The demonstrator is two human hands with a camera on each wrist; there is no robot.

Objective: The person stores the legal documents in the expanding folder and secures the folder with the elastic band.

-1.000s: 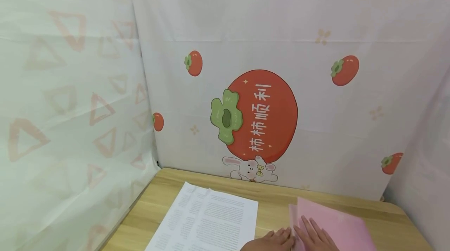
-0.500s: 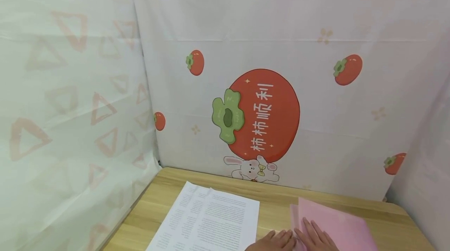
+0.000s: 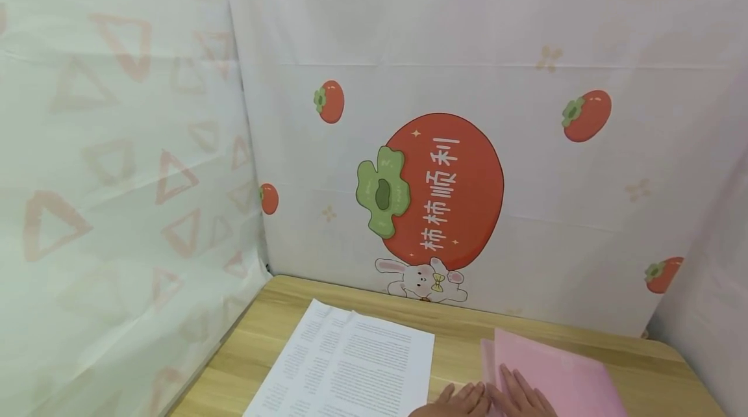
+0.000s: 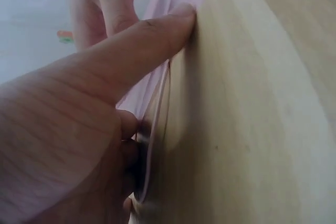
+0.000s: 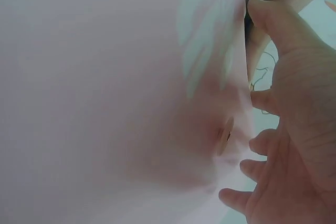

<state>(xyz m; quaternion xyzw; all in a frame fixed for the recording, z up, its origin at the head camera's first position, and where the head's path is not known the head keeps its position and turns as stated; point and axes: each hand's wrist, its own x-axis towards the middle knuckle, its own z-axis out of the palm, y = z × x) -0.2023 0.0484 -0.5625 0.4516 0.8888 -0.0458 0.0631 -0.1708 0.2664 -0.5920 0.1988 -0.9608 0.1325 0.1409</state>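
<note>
A pink plastic folder (image 3: 561, 365) lies at the right front of the wooden table, a narrow strip of it showing along its left side. My right hand (image 3: 524, 399) rests on the folder near that side, fingers stretched out. Close beside it, my left hand (image 3: 452, 403) touches the left edge, its fingertips almost meeting the right hand's. The left wrist view shows the left thumb (image 4: 157, 32) extended across the pink edge (image 4: 149, 156), other fingers along it. In the right wrist view the spread right fingers (image 5: 262, 100) reach the edge of the pink sheet (image 5: 105, 98).
Several overlapping printed sheets (image 3: 374, 365) lie on the table (image 3: 461, 332) left of the hands. A white backdrop (image 3: 526, 261) with red persimmon prints stands at the table's back edge. A pale curtain (image 3: 134, 241) with triangle prints hangs on the left.
The head view has swung slightly left. Against the papers, the folder has shifted a little to the left. My right fingertips have slid slightly towards me; both hands stay at the folder's left edge.
</note>
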